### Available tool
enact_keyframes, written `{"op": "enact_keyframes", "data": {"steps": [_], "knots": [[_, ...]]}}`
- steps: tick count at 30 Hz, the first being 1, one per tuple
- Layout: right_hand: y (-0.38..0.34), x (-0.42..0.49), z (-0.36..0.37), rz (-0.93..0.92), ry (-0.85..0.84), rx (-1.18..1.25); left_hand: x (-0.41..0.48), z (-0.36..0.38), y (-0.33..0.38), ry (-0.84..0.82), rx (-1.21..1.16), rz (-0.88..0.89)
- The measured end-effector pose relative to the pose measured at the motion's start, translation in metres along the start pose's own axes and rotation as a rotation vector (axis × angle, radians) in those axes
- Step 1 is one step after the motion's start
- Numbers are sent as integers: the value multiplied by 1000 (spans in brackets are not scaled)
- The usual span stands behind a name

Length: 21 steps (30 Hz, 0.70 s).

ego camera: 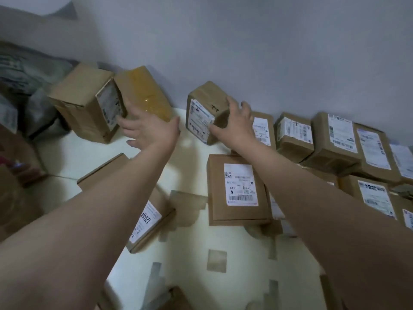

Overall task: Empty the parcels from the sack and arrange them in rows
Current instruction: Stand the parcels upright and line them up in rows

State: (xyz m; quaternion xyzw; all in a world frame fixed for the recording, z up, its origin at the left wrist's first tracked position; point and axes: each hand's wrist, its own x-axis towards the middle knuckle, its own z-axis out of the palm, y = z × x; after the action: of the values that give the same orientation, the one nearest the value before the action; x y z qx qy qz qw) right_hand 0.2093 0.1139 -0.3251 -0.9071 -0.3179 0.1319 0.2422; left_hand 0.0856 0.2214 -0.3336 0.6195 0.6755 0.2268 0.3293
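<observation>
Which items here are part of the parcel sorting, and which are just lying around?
Job: small box gripped by right hand; yellow-taped box near left hand; tall box; labelled row by wall; grey bundle, maybe sack.
Lying about: dark brown object at left edge.

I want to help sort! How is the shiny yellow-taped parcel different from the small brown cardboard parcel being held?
The shiny yellow-taped parcel shows no label; the small brown cardboard parcel shows a white label. The right hand grips the brown one; the left hand is open beside the yellow one. Both are box-shaped.
</observation>
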Motion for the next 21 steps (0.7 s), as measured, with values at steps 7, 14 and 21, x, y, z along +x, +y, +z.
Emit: {"op": "enact_keyframes", "data": {"steps": [7, 14, 21], "knots": [[-11, 46, 14, 76, 4, 249, 22, -6, -24, 167, 240, 375], [7, 57, -8, 212, -82, 263, 3, 7, -48, 104, 327, 732], [10, 35, 24, -145, -290, -184, 15, 2, -49, -133, 371, 400]]}}
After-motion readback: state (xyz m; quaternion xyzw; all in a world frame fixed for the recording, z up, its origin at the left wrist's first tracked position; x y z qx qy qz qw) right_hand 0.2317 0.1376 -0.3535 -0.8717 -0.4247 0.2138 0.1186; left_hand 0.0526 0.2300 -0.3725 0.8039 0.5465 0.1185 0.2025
